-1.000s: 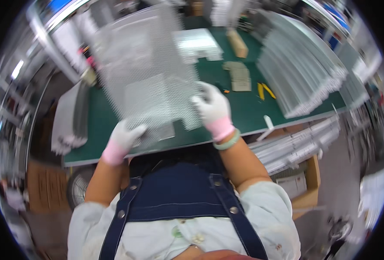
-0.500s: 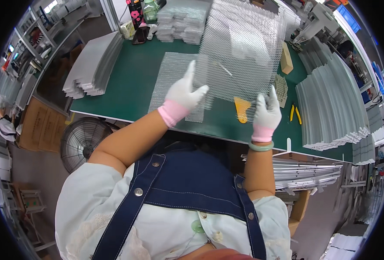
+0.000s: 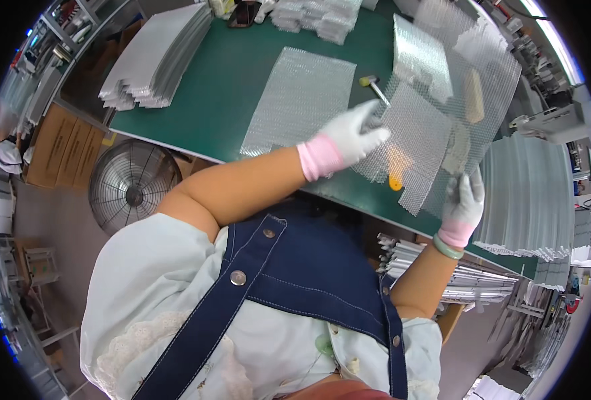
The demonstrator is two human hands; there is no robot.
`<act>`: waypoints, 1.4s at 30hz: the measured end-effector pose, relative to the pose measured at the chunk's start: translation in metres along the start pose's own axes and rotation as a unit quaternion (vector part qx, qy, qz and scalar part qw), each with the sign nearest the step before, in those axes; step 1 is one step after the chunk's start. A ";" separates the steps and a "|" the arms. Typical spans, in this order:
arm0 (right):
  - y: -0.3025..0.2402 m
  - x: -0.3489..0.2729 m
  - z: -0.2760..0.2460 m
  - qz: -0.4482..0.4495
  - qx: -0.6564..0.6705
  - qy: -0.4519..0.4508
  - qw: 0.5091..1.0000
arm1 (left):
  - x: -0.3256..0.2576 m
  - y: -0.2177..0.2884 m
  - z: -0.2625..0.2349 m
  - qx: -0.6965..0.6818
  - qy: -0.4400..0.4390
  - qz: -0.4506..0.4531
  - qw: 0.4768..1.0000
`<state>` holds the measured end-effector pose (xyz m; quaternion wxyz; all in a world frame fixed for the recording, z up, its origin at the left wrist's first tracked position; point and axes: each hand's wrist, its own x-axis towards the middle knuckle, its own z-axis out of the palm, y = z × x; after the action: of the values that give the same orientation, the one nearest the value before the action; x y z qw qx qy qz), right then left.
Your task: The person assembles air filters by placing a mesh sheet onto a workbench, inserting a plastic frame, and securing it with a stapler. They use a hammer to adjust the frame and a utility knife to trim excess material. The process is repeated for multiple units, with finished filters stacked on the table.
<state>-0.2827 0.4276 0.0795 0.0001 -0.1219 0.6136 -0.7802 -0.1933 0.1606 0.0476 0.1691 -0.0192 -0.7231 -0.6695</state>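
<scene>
Silvery wire mesh fills the middle of the view: the person lifts a large mesh sheet [image 3: 442, 113] above the green table [image 3: 229, 87]. The right hand [image 3: 462, 203], in a white glove with a pink cuff, grips the sheet's lower edge between thumb and fingers. The left hand [image 3: 352, 137], gloved the same way, lies with spread fingers against the sheet's left part; whether it pinches the mesh or only presses on it cannot be told. The sheet is raised and tilted, its far part reaching over the table's back edge.

A second mesh piece [image 3: 302, 100] lies flat on the table, just left of the left hand. Through the raised mesh an orange tool [image 3: 397, 175] shows near the table's front edge, and a small hammer [image 3: 372, 83] lies between the flat piece and the raised sheet.

No boxes or trays hold the stock on the table; it sits in open piles. A stack of grey sheets [image 3: 155, 60] rests on the table's left end, and another stack [image 3: 525, 200] stands at the right end. Cardboard boxes [image 3: 62, 150] and a floor fan [image 3: 129, 193] stand below the table's left side; the boxes' contents cannot be seen.
</scene>
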 end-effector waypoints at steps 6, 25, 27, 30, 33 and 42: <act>0.015 -0.046 0.118 0.005 -0.158 -0.104 0.982 | -0.050 0.052 -0.090 0.295 0.214 -0.031 0.930; 0.130 -0.035 0.177 0.062 -0.608 -0.243 0.753 | -0.063 -0.050 -0.147 0.490 0.112 -0.232 0.833; 0.132 -0.032 0.175 0.062 -0.603 -0.249 0.755 | -0.065 -0.055 -0.148 0.488 0.103 -0.230 0.835; 0.128 -0.034 0.178 0.076 -0.600 -0.252 0.756 | -0.065 -0.054 -0.150 0.479 0.102 -0.235 0.839; 0.131 -0.032 0.178 0.061 -0.612 -0.250 0.748 | -0.061 -0.054 -0.150 0.483 0.101 -0.246 0.834; 0.118 -0.030 0.188 0.069 -0.664 -0.259 0.698 | -0.068 -0.057 -0.152 0.532 0.126 -0.222 0.808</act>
<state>-0.2352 0.2230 0.0012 0.1320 -0.2446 0.9548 -0.1051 -0.1106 0.0205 -0.0186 0.0892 0.3188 -0.9230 -0.1962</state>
